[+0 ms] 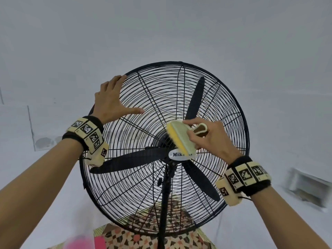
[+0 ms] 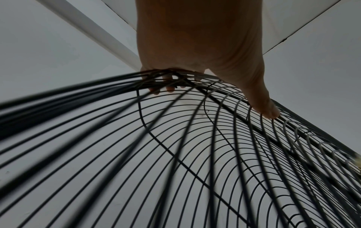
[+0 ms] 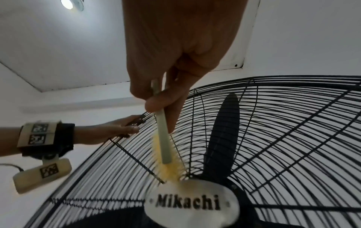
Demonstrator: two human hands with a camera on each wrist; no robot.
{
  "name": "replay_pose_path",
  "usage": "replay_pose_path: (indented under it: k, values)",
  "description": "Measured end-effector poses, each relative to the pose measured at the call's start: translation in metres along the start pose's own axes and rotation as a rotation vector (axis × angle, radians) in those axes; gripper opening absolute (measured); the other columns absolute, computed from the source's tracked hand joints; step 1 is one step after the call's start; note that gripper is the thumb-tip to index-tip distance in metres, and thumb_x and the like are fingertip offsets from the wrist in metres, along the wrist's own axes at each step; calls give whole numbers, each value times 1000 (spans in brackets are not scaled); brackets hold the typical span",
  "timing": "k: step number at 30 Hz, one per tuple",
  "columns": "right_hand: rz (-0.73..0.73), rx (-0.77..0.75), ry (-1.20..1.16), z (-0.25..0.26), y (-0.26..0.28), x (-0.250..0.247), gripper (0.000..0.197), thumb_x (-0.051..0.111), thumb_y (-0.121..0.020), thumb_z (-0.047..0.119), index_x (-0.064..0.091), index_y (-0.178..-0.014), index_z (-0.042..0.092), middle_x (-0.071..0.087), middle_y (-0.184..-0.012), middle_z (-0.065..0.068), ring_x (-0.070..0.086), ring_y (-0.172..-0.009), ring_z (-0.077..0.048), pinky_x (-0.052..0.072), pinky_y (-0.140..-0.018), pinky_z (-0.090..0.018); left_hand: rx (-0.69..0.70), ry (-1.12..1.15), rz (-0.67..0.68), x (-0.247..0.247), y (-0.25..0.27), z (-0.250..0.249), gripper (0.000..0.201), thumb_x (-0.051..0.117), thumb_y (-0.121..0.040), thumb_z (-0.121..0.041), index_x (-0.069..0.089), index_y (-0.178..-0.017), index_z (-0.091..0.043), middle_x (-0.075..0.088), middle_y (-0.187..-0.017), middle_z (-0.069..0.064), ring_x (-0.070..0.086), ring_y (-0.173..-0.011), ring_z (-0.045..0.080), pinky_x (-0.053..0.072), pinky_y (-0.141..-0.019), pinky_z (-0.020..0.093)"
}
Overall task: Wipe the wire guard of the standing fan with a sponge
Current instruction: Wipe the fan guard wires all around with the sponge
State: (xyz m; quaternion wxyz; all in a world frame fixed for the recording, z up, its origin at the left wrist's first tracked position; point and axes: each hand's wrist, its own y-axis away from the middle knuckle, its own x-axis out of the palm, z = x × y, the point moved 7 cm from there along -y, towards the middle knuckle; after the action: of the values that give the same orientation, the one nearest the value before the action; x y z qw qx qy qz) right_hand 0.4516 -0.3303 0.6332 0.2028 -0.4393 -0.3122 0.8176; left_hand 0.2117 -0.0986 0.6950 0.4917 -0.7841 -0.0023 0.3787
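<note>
The standing fan's black wire guard faces me, tilted upward. My left hand grips its upper-left rim, fingers hooked over the edge and thumb stretched across the front wires. My right hand pinches a yellow sponge with a pale green backing. The sponge's yellow face presses on the wires just above the white Mikachi badge. A beige loop on the sponge sticks out past my fingers.
Black blades stand still behind the guard, above a black pole. A patterned mat and something pink and blurred lie at the fan's foot. A white box sits low on the right. White walls surround the fan.
</note>
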Motion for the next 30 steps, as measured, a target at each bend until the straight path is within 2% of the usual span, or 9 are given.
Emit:
replay_pose_path:
  k: [3,5,8,12,16,20,25,27,30]
  values:
    - [68,69,109,-13,7,8,31,76,-85,37,70,-115,41,71,-92,0,71,-85,-18,65,-65,-34,-2,2,9,0,1,-1,143,50,-47,-107,17,-163,-30,24,-169,0,24,-151,33,34,-111,68]
    - [108,87,195,-13,7,8,25,77,-83,28,73,-108,31,71,-87,0,73,-78,-20,64,-56,-37,-7,-3,6,-1,1,-1,143,52,-48,-106,17,-163,-29,24,-169,0,24,-151,34,34,-110,68]
    - [40,22,154,-3,6,0,26,76,-87,19,76,-113,18,71,-77,8,71,-66,-13,61,-53,-28,-7,-9,-3,-2,2,-4,139,64,-53,-99,18,-164,-28,23,-169,1,24,-151,34,34,-111,67]
    - [0,-9,45,-4,11,3,30,74,-94,18,72,-124,23,74,-90,5,74,-76,-7,62,-60,-23,-1,-3,-13,-3,2,-6,133,70,-57,-89,19,-164,-27,24,-169,1,24,-151,35,33,-112,67]
    - [69,90,217,-21,14,2,24,76,-86,28,73,-109,31,73,-84,2,72,-82,-15,64,-62,-32,-3,-8,-7,-3,2,-4,133,69,-58,-91,19,-163,-28,24,-169,2,24,-151,35,34,-111,68]
    - [-21,2,148,-6,13,-2,24,78,-88,21,75,-112,26,69,-70,8,63,-61,-5,51,-56,-14,0,-12,-4,-2,2,-5,134,68,-57,-93,18,-164,-29,24,-169,2,24,-151,35,34,-111,68]
    - [86,91,191,-15,13,3,24,79,-86,23,72,-106,32,74,-86,1,72,-74,-7,57,-58,-17,5,13,18,-2,3,0,140,54,-50,-104,18,-164,-30,23,-169,3,24,-152,34,33,-113,68]
    - [34,69,236,-1,6,-2,24,79,-87,19,73,-109,26,71,-82,9,69,-68,2,55,-56,-14,10,61,21,-3,5,3,140,54,-51,-102,17,-165,-30,19,-171,5,19,-154,33,29,-116,67]
    - [-236,15,17,39,-19,-11,33,73,-95,14,62,-126,15,67,-96,9,70,-75,5,57,-54,-17,-22,184,59,-1,12,13,149,61,-49,-99,6,-166,-25,9,-172,10,7,-158,33,20,-124,63]
